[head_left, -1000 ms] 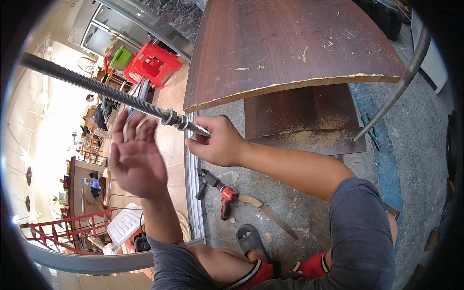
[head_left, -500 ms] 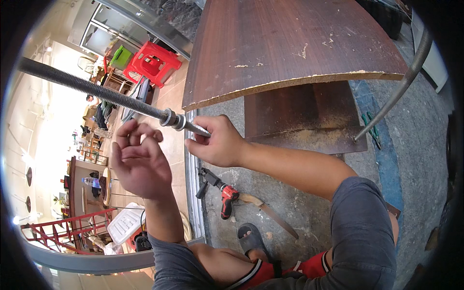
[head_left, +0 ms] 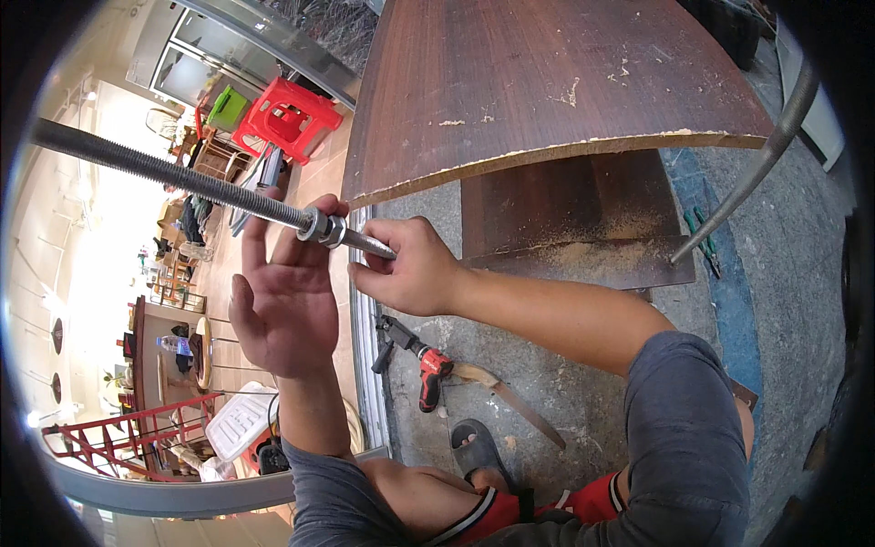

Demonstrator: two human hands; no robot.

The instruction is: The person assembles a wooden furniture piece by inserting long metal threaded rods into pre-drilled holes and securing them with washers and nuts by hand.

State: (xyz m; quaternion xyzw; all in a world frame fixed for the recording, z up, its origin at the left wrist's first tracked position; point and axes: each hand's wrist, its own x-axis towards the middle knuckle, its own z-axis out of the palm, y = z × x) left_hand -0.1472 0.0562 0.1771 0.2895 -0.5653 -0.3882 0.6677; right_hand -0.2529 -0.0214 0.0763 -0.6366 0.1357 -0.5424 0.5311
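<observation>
A long threaded metal rod [head_left: 182,173] slants in from the upper left. Nuts [head_left: 324,226] sit on it near its lower right end, beyond which the metal is smooth and tapering. My right hand [head_left: 410,264] is closed around that end, thumb and fingers pinching it. My left hand [head_left: 292,310] is open, palm up, with its fingers stretched behind the rod beside the nuts. Whether those fingertips touch the nuts I cannot tell.
A dark wood-grain board [head_left: 547,82] with a rough cut edge lies ahead, above a lower sawdust-covered board [head_left: 583,260]. A grey rod [head_left: 752,173] rises at right, near green-handled pliers [head_left: 706,242]. A red-black power tool [head_left: 433,374] and handsaw [head_left: 524,415] lie on the floor.
My left hand has shifted right and slightly up, and its curled fingers have straightened behind the rod by the nuts. My right hand keeps its grip in the same place.
</observation>
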